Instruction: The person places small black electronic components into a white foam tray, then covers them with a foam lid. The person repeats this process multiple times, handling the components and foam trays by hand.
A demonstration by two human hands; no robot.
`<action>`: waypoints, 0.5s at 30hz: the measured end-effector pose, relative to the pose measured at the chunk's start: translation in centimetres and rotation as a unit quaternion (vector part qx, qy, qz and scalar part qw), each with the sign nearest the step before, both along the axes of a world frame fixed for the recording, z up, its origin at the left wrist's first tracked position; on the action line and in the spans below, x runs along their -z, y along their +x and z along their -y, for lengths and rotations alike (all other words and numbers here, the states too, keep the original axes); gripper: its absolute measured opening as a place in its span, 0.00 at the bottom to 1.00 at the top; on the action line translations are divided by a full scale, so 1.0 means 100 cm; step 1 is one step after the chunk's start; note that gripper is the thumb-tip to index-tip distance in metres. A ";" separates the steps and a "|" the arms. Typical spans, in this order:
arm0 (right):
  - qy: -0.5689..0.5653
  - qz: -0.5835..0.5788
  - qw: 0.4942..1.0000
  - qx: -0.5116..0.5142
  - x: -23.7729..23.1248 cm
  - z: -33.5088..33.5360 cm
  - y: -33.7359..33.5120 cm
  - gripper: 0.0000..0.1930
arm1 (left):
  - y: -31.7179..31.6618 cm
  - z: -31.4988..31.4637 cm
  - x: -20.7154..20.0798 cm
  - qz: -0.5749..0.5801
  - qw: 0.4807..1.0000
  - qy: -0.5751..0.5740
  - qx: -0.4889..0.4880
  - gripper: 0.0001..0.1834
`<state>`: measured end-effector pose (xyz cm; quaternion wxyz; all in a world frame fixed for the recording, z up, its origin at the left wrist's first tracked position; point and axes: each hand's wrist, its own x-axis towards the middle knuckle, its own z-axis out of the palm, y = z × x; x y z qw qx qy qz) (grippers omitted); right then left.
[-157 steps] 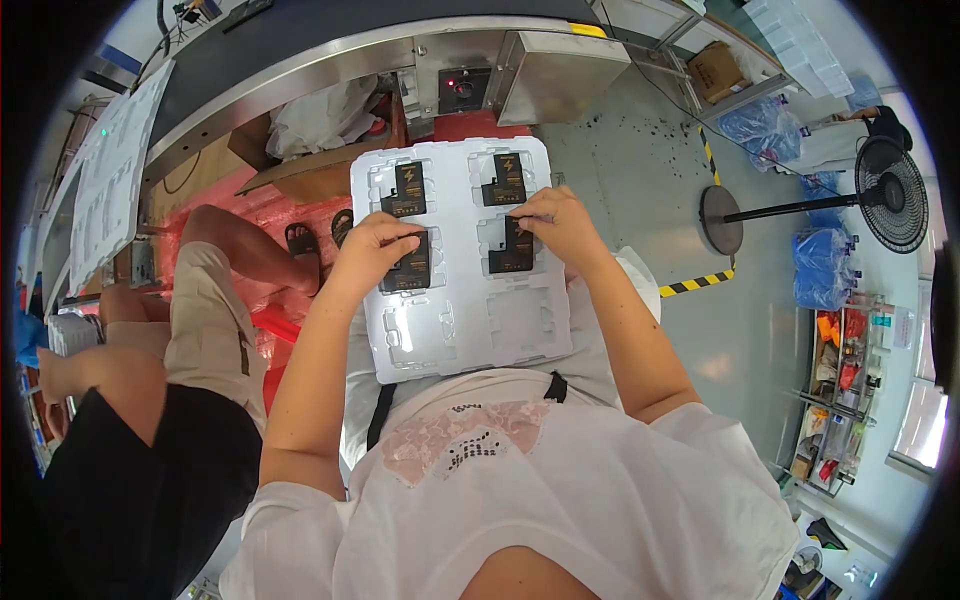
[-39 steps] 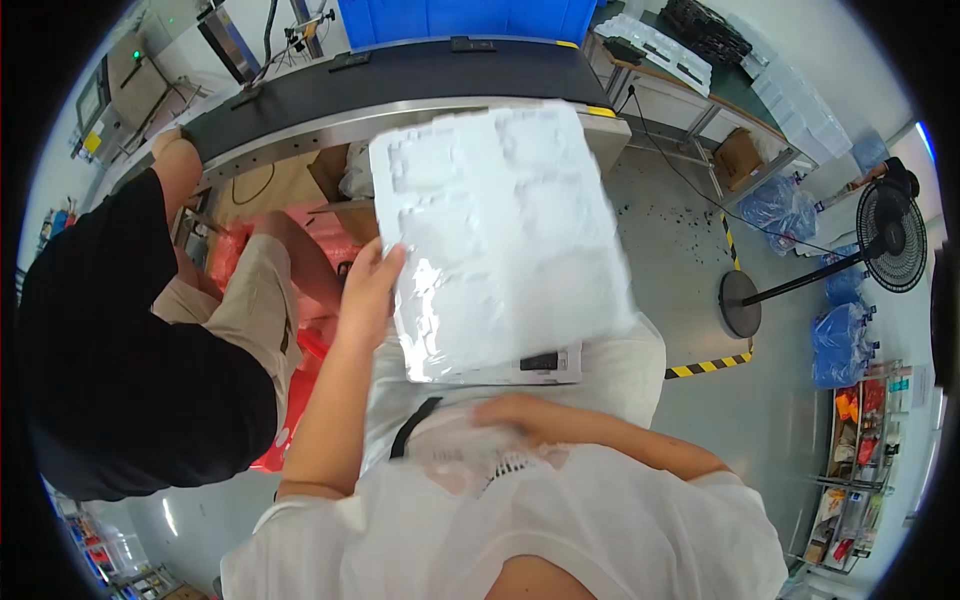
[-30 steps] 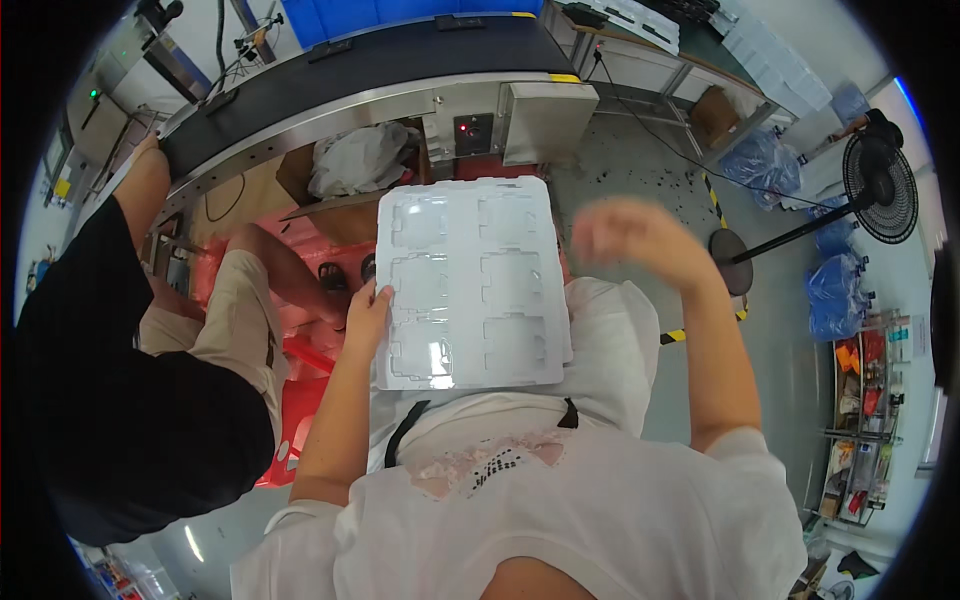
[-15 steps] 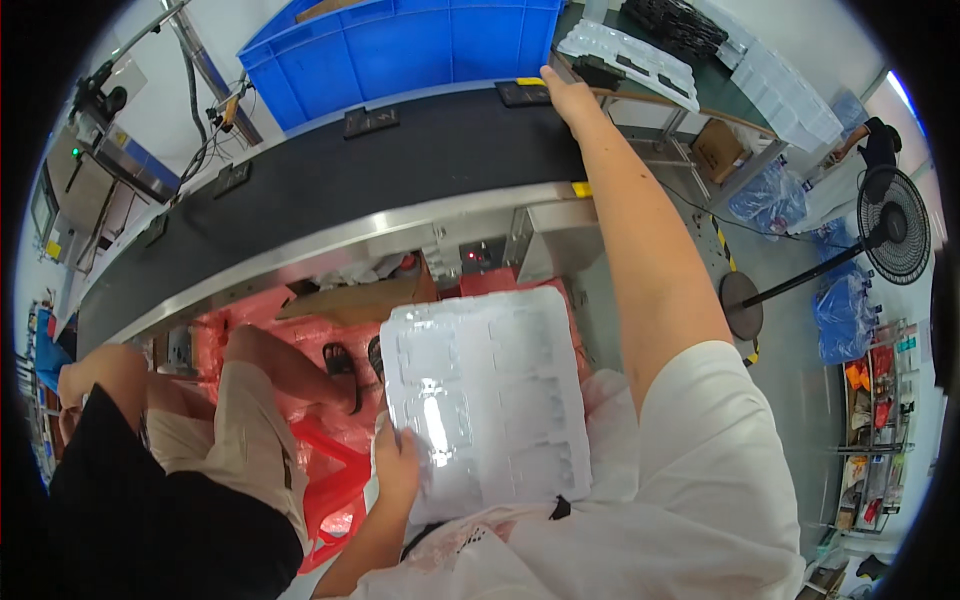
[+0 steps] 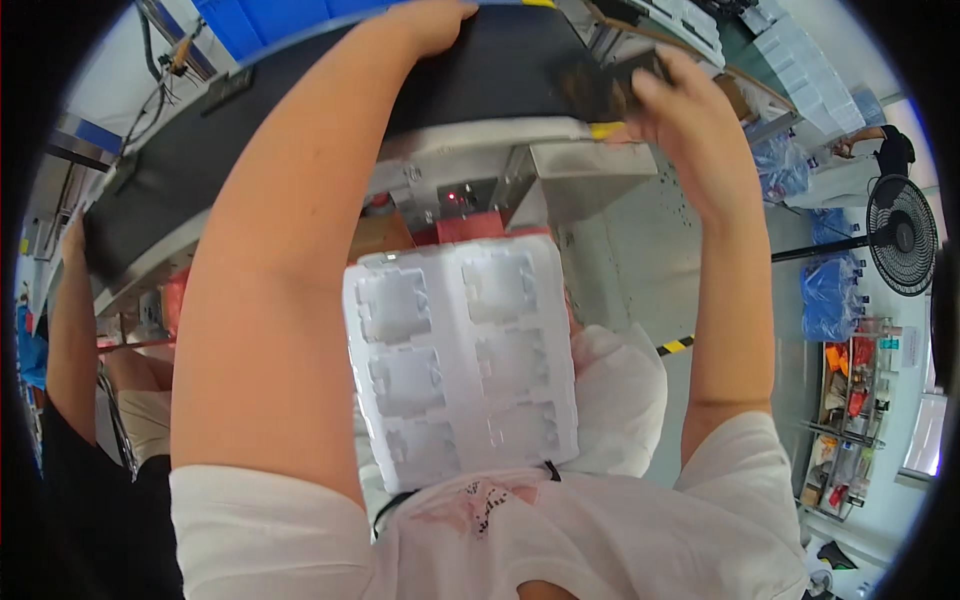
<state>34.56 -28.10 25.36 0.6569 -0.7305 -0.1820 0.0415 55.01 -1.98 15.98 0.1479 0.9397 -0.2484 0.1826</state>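
My right hand (image 5: 690, 120), at the right end of the black conveyor belt (image 5: 500, 75), grips a flat black rectangular piece (image 5: 632, 80). Both are smeared by motion. Across the belt reaches my left arm, with my left hand (image 5: 430, 28) over its far side by the top edge of the picture. Its fingers are mostly hidden, so what they hold, if anything, does not show. A white plastic tray (image 5: 455, 360) with several moulded pockets rests on my lap. Other flat black pieces (image 5: 228, 90) lie on the belt's left part.
Behind the belt stands a blue bin (image 5: 270, 25). A co-worker's arm (image 5: 75, 330) touches the belt's left end. At right are a standing fan (image 5: 902, 235), a shelf rack (image 5: 850, 420) and a table with white trays (image 5: 810, 75). A metal box (image 5: 590, 180) sits below the belt.
My left hand has left the tray and gone up over the belt. My right hand has moved right and nearer with a black piece. The co-worker's arm now reaches the belt.
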 end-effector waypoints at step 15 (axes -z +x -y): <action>-0.343 0.140 0.928 0.038 0.205 -0.020 -0.088 0.16 | -0.193 0.032 -0.150 -0.235 0.953 -0.189 -0.036 0.15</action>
